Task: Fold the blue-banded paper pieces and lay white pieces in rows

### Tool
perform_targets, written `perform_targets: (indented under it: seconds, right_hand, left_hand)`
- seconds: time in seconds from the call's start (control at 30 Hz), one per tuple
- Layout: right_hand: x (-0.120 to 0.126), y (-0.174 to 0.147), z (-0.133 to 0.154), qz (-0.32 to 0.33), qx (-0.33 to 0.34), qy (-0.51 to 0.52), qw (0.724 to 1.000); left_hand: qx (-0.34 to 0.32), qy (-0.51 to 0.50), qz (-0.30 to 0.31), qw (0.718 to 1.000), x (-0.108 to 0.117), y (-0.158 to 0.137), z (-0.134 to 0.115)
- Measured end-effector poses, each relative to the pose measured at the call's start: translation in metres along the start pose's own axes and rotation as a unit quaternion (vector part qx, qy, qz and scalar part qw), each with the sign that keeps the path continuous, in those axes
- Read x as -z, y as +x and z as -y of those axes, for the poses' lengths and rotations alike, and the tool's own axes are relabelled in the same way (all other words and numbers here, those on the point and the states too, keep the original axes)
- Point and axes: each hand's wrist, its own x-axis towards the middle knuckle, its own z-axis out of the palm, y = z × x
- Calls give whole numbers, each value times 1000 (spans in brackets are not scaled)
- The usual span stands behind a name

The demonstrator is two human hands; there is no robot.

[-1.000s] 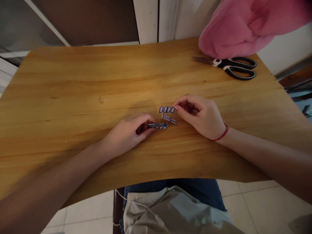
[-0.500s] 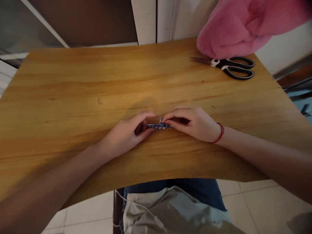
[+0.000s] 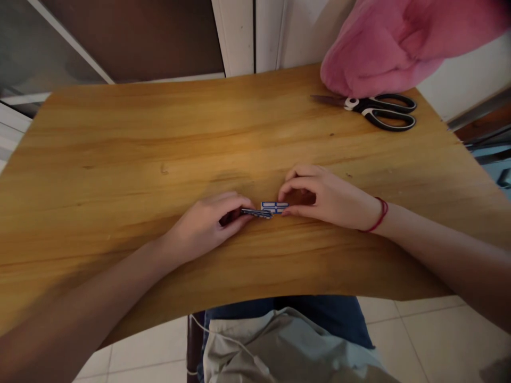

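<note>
Over the near middle of the wooden table, my left hand (image 3: 219, 217) pinches a thin stack of blue-and-white printed pieces (image 3: 259, 213) by its left end, seen nearly edge-on. Just behind and to the right lies a flat blue-and-white printed piece (image 3: 274, 206), with white panels framed in blue. Its right end sits between the thumb and fingertips of my right hand (image 3: 315, 194). The stack overlaps the flat piece in view; whether the two are joined I cannot tell. A red cord circles my right wrist.
Black-and-white handled scissors (image 3: 371, 109) lie at the table's back right, blades pointing left. A pink plush cloth (image 3: 379, 48) hangs over that corner. The table's front edge (image 3: 279, 296) runs above my lap, and a white panel stands behind the table.
My right hand has moved right and its fingers have spread, bringing the flat printed piece into view. The stack in my left hand has tilted a little and sits slightly lower.
</note>
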Motion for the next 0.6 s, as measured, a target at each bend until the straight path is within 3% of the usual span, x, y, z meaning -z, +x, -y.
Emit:
perform_targets:
  seconds: [0.17,0.43,0.6]
  right_hand:
    - [-2,1,3,-16,-4,32,999]
    - [-12,-1,14,-52,-16,105,993]
    - [-18,-3,21,-93,-8,140,986]
  left_hand:
    - [-4,-3,7,1000,1,0,-1]
    - [53,-15,2,999,-2,-1,-1]
    - [44,-3,-4,999,-2,-1,0]
